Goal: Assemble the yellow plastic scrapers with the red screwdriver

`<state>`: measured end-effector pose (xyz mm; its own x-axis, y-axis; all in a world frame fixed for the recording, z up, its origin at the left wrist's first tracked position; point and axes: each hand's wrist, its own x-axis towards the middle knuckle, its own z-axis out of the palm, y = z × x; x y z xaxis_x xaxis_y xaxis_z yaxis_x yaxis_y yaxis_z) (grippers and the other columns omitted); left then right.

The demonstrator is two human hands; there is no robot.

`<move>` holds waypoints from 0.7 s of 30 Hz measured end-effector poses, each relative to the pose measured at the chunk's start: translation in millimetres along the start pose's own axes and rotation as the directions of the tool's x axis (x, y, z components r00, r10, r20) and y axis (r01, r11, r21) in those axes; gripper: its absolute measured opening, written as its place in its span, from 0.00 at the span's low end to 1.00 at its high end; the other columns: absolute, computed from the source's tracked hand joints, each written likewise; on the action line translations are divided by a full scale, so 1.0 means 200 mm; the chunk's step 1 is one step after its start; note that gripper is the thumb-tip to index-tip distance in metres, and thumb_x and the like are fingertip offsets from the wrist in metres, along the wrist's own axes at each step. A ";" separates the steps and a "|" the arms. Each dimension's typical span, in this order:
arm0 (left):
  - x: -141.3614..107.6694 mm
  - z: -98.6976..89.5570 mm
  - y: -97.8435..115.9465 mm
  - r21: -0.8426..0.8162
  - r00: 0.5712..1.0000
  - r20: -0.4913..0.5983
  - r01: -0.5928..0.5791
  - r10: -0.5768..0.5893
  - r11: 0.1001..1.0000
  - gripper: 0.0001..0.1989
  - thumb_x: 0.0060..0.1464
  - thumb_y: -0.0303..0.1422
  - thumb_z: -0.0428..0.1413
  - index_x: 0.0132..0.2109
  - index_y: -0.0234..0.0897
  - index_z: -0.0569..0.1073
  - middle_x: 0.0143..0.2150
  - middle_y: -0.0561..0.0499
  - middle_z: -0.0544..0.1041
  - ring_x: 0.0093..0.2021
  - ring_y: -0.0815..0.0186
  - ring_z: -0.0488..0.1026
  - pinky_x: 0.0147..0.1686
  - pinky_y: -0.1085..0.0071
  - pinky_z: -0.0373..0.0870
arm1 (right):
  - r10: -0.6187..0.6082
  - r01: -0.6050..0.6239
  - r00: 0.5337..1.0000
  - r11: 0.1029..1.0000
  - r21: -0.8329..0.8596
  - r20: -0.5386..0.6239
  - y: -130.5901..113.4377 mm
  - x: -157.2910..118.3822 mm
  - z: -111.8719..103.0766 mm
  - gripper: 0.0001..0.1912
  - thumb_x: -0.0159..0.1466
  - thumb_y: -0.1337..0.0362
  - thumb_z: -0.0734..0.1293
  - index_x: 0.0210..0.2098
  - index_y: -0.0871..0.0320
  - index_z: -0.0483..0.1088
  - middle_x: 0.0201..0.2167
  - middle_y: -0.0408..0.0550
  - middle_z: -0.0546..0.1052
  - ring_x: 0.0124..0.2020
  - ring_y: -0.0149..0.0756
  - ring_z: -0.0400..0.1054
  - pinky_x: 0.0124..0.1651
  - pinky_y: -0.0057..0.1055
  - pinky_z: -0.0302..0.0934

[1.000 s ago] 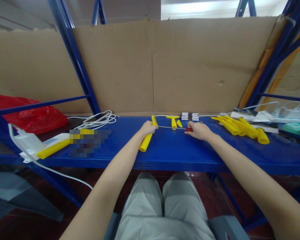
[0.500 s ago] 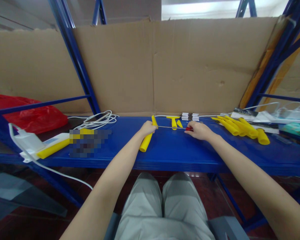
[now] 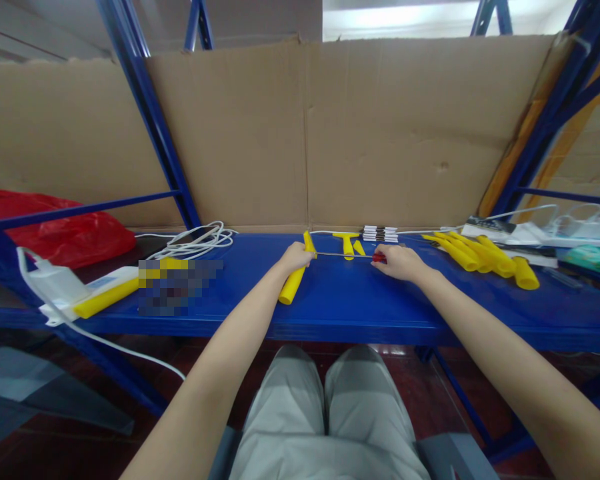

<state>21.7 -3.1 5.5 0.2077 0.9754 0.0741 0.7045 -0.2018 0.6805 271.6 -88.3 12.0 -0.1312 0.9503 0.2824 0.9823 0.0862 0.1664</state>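
Observation:
My left hand (image 3: 296, 257) is closed around a yellow tubular handle (image 3: 293, 285) that stands tilted over the blue shelf. In my right hand (image 3: 396, 261) is the red grip of a screwdriver (image 3: 343, 255). Its thin metal shaft runs level to the left, and the tip meets the side of the yellow handle by my left fingers. Just behind the shaft lie a yellow T-shaped piece (image 3: 348, 244) and a small yellow piece (image 3: 359, 248). My fingers hide part of the handle and most of the screwdriver's grip.
Several yellow handles (image 3: 480, 255) lie at the right, and a stack of small white-and-black pieces (image 3: 380, 234) sits at the back. On the left are a coiled white cable (image 3: 200, 240), a red plastic bag (image 3: 60, 230) and a white charger (image 3: 63, 280). A cardboard wall (image 3: 360, 133) closes the back.
Both hands stay in almost the same place. The fingers of my right hand have shifted slightly on the screwdriver's red grip.

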 end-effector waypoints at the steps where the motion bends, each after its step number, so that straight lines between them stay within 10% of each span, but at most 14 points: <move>1: 0.00 0.00 0.00 0.001 1.000 0.001 -0.001 0.001 1.000 0.09 0.46 0.30 0.56 0.21 0.32 0.70 0.17 0.51 0.69 0.17 0.71 0.65 0.23 0.75 0.63 | -0.003 0.003 1.000 1.000 -0.003 0.005 0.00 0.00 0.00 0.13 0.61 0.57 0.59 0.40 0.57 0.68 0.39 0.53 0.77 0.39 0.43 0.70 0.36 0.32 0.58; 21: 0.00 0.00 0.00 -0.013 1.000 0.007 -0.003 0.003 1.000 0.10 0.45 0.29 0.55 0.19 0.33 0.67 0.16 0.53 0.67 0.16 0.71 0.65 0.22 0.74 0.62 | 0.056 -0.056 0.998 0.998 -0.013 0.025 0.01 0.01 0.00 0.11 0.60 0.58 0.61 0.37 0.56 0.69 0.34 0.52 0.77 0.36 0.42 0.70 0.31 0.30 0.55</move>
<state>21.5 -3.9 5.2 0.2145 0.9741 0.0711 0.6947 -0.2033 0.6899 274.4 -86.7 12.5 -0.0725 0.9607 0.2680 0.9863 0.0291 0.1623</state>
